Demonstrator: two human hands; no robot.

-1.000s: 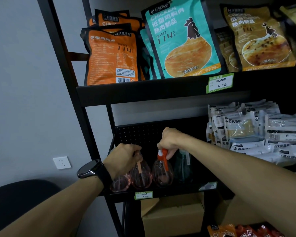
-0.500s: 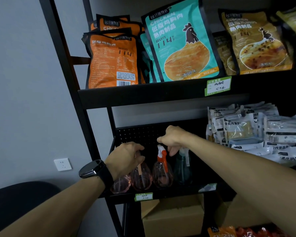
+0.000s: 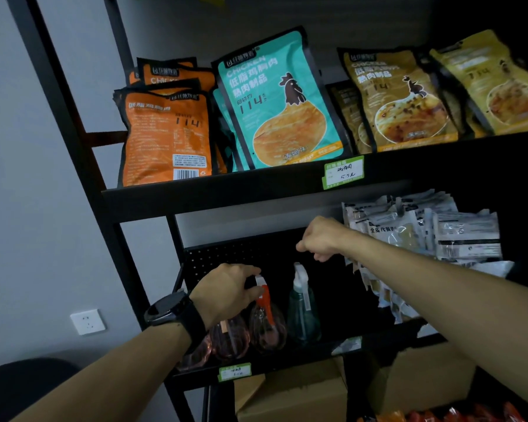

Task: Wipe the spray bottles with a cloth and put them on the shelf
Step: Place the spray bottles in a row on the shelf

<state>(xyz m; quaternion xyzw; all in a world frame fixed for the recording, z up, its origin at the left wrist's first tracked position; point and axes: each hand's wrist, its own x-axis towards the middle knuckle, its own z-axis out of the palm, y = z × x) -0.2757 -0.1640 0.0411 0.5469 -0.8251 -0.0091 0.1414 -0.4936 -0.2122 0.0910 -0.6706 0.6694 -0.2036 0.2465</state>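
Black metal shelf unit (image 3: 256, 193), tall, filling centre and right. Upper tier stocked with chicken pouches (image 3: 275, 102) in orange, teal and yellow; green price tag (image 3: 343, 172) on its front lip. Lower tier, right: stacked pale packets (image 3: 424, 236). Lower tier, left: row of spray bottles, all upright, long axes vertical. Cardboard boxes (image 3: 290, 397) below.

Right hand (image 3: 320, 239): raised above the bottles, fingers curled loosely downward, holding nothing; half a second ago just above the teal bottle's nozzle, now higher.

Left hand (image 3: 226, 295): watch on wrist, fingers curled round the white-and-orange trigger head of the pink bottle (image 3: 265, 324); previously on the bottle further left.

Teal bottle (image 3: 302, 312): right of the pink one, untouched, white spray head uppermost. Facing of nozzle: cannot tell.

Two further pink bottles (image 3: 223, 339) left, partly hidden behind the left wrist.
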